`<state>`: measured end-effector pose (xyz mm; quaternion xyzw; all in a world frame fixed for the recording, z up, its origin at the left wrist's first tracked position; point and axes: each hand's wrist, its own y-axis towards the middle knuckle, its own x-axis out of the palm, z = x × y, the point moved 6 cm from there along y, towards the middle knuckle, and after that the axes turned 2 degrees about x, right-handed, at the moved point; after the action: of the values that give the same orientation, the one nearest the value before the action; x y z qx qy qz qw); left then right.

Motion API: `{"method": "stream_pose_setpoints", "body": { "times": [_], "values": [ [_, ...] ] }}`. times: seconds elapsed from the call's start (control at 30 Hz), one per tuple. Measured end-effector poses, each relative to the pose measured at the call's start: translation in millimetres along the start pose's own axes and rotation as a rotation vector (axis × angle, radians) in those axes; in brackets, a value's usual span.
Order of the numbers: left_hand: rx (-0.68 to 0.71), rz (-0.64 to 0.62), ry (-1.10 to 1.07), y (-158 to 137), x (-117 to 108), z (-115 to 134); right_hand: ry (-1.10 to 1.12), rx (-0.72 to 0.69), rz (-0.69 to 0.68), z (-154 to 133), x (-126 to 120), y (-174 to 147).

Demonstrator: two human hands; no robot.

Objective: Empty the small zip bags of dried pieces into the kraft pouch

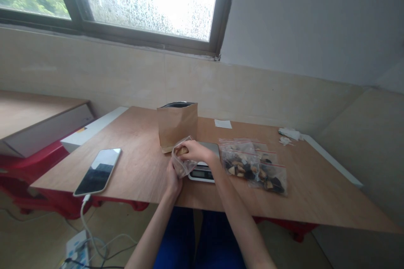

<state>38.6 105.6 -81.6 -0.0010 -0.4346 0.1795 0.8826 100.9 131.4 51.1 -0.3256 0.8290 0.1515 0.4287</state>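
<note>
My left hand [173,180] grips a small clear zip bag [182,169] from below and the left, near the table's front edge. At the bag's mouth, the closed fingers of my right hand [196,152] pinch a tan dried slice [182,150]; its exact kind is unclear. Partly under my right wrist lies a kitchen scale [202,174] with a small display at its front. Just behind the bag stands a brown kraft paper pouch [177,125], upright and open at the top.
Right of the scale lie several filled zip bags [241,164] with dark and tan dried pieces. A phone [98,171] with a charging cable [84,208] rests at the left. White paper [223,124] and crumpled tissue [290,134] are toward the back of the wooden table [315,185].
</note>
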Motion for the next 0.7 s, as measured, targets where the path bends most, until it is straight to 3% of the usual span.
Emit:
{"method": "stream_pose_setpoints", "body": {
  "times": [0.2,0.47,0.7],
  "values": [
    [0.055,0.021,-0.001,1,0,3,-0.016,0.058,-0.01,-1,-16,-8],
    [0.054,-0.025,0.016,-2,3,6,-0.152,0.253,-0.17,5,-12,-11],
    [0.058,-0.011,0.015,-6,7,10,-0.048,0.17,-0.089,-7,-26,-19]
  ]
}}
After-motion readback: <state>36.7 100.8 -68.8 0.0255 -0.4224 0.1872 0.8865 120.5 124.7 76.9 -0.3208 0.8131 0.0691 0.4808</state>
